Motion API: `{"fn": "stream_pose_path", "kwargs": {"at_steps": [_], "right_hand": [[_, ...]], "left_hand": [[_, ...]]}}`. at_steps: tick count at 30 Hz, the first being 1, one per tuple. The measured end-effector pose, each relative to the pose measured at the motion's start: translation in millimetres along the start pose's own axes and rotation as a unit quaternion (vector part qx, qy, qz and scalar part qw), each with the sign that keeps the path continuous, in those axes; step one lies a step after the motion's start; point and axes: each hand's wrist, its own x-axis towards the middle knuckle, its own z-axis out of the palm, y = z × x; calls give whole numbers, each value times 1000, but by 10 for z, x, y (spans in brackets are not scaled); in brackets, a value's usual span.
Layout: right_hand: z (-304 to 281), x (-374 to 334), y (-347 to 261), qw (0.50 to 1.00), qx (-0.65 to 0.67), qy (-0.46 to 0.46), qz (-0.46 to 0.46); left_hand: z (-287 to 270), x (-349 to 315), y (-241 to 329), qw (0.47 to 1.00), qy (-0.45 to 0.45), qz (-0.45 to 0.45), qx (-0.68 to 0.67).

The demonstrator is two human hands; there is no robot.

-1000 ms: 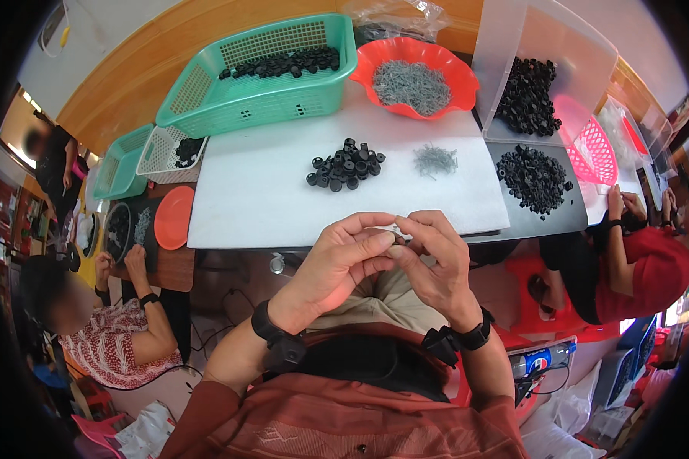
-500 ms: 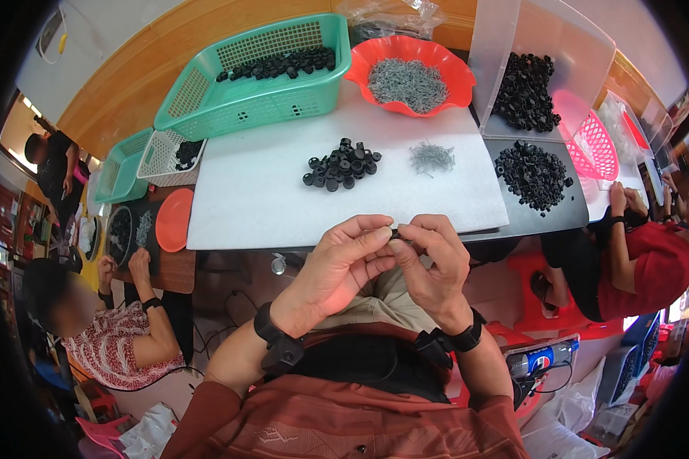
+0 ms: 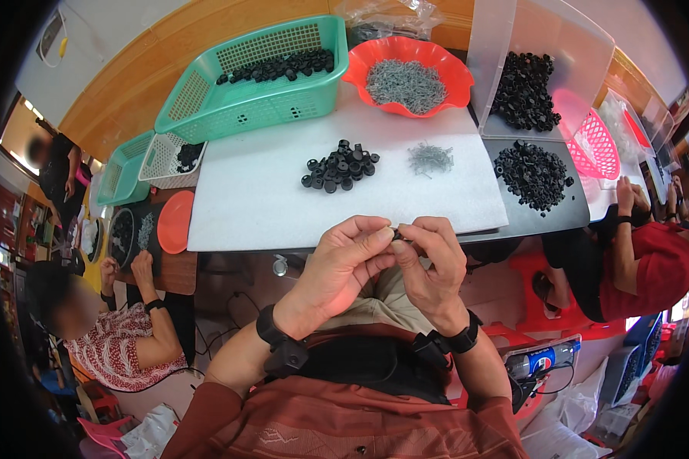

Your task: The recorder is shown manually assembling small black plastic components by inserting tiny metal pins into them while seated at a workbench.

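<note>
Part where?

Between fingertips of left hand and right hand; small, dark, mostly covered; exact shape, can't tell.

Grip?

Thumb and forefinger of each hand pinched on it; tips close together around it.

Nearby?

Black caps and thin grey pins in separate piles on white sheet, beyond the hands; red bowl with more pins farther back.
</note>
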Motion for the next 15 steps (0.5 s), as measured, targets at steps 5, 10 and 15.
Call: {"fn": "stream_pose_path", "kwargs": {"at_steps": [5, 10, 15], "right_hand": [[15, -14, 29, 998, -12, 23, -56], [-15, 13, 27, 997, -16, 11, -72], [-38, 14, 40, 995, -43, 0, -92]], "left_hand": [[28, -2, -26, 1000, -5, 4, 6], [10, -4, -75, 1000, -3, 4, 1], [34, -1, -74, 1000, 6, 0, 4]]}}
